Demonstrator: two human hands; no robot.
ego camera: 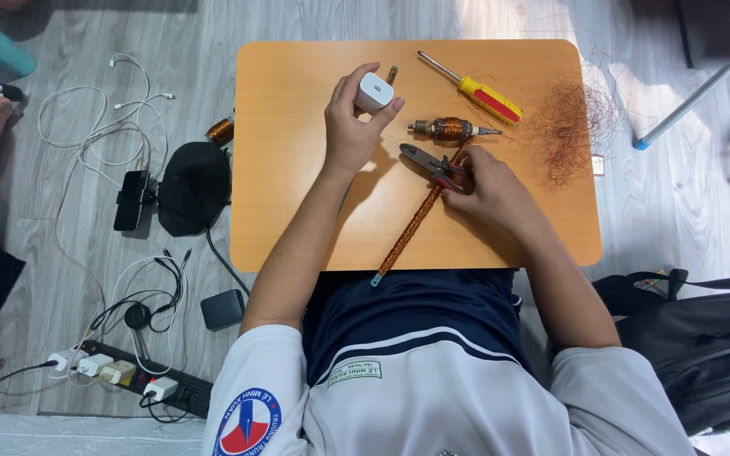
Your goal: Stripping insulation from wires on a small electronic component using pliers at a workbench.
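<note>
1. Your left hand [350, 127] sits upper centre of the frame, its fingers pinching a small white charger block [373, 93] just above the orange surface [297, 211]. Keep that pinch on the block's flat sides so it cannot twist.
2. Your right hand [490, 190], right of centre, has its fingers curled shut around the red handles of the pliers [433, 165]. The dark nose of the pliers points up and left, toward your left hand. Grip further back on the handles for more leverage.
3. The copper-wound rod [407, 235] runs diagonally from under the pliers down to the surface's near edge. It lies loose and looks likely to roll, so pin it with your right wrist.
4. The small motor rotor [451, 128] lies just above the pliers, near but apart from both hands. Work without sweeping it away.
5. The yellow screwdriver [476, 91] and the tangle of copper wire [569, 127] sit upper right. Keep your sleeve off the tangle, since I judge it would snag easily.
</note>
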